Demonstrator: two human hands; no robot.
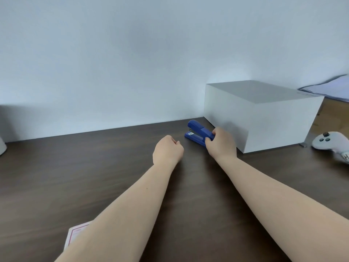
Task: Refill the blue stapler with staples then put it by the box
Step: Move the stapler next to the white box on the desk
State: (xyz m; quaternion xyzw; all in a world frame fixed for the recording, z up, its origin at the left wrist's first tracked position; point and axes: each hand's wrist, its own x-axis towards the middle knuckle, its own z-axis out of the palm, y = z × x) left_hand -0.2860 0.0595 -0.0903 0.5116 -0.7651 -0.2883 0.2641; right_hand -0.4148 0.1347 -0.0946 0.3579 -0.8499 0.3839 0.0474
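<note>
The blue stapler (199, 132) sits closed on the bench (94, 176) just beside the box (264, 118), at its nine o'clock, the right hand (221, 143) fingers wrapped around its rear, left hand (168, 149) curled empty nearby, so only letting go seems left

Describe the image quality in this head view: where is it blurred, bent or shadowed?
Head view: soft overall; the white controller and papers at the right edge smear; the wide lens curves the table edge; the white box is evenly lit, with faint shadow under the right hand.
</note>
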